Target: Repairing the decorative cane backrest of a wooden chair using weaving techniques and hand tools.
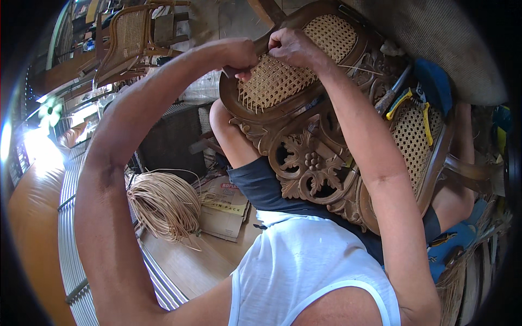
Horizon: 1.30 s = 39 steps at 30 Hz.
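A carved wooden furniture piece (312,163) with woven cane panels (326,38) lies across the person's lap. My left hand (239,57) is at the left rim of the upper panel, fingers curled round something small and dark that I cannot make out. My right hand (288,46) is closed in a pinch at the same panel's upper edge, just right of my left; what it pinches is too small to tell. Short loose cane ends stick out along the panel's lower left. Yellow-handled pliers (402,103) and a blue object (432,81) rest by the right panel (408,146).
A coil of pale cane strands (163,204) and flattened cardboard (223,220) lie at the lower left. A cane-backed chair (125,35) stands at the upper left, near a bright opening. A blue item (451,244) and loose strands lie at the right.
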{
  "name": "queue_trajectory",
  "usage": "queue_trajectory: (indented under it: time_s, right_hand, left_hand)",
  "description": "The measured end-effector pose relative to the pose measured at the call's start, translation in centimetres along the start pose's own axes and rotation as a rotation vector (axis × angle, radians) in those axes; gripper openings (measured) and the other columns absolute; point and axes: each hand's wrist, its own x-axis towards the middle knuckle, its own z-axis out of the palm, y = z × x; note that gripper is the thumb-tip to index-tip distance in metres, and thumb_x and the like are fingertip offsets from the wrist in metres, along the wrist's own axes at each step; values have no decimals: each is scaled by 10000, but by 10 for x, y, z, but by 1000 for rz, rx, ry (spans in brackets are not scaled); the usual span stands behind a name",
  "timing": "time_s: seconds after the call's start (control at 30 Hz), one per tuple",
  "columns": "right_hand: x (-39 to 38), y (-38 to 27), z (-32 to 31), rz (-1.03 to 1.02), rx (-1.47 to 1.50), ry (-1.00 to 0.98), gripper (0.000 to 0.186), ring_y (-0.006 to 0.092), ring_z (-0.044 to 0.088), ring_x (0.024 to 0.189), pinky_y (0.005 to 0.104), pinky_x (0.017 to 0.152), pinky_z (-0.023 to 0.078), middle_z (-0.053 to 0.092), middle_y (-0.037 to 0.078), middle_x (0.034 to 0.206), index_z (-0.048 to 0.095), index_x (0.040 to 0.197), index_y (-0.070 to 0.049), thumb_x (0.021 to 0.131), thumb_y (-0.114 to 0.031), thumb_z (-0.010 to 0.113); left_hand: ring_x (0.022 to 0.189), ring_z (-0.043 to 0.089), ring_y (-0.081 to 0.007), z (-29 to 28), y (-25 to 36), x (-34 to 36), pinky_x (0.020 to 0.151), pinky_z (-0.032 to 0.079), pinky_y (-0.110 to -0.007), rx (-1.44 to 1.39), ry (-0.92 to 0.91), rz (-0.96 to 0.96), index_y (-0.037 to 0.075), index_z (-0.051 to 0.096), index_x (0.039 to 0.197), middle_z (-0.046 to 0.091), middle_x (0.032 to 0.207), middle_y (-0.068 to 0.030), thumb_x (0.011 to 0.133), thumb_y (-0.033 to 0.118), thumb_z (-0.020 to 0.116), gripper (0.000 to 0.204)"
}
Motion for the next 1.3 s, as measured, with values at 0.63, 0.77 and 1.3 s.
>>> queue_trajectory:
  time_s: [0.63,0.77,1.3]
  right_hand:
    - [-10,3,0,53,-21,86,180,177,645,695,332,653,504,670,107,731,657,855,-6,799,-177,651]
    - [-8,-5,7,61,-108,124,167,236,656,710,358,672,508,667,137,743,655,835,-11,785,-171,645]
    - [-6,3,1,58,6,30,197,177,657,715,335,679,517,700,102,783,693,863,2,787,-180,703]
  left_hand:
    - [499,631,-179,-8,13,-4,519,505,-370,338,50,131,9,643,578,604,494,-53,894,230,501,411]
    - [497,630,-165,-12,7,6,491,497,-367,521,-7,308,-4,650,595,624,524,-65,876,200,517,372]
    - [474,563,-131,4,0,-11,463,450,-321,-59,39,61,0,653,799,643,610,-42,957,258,518,331]
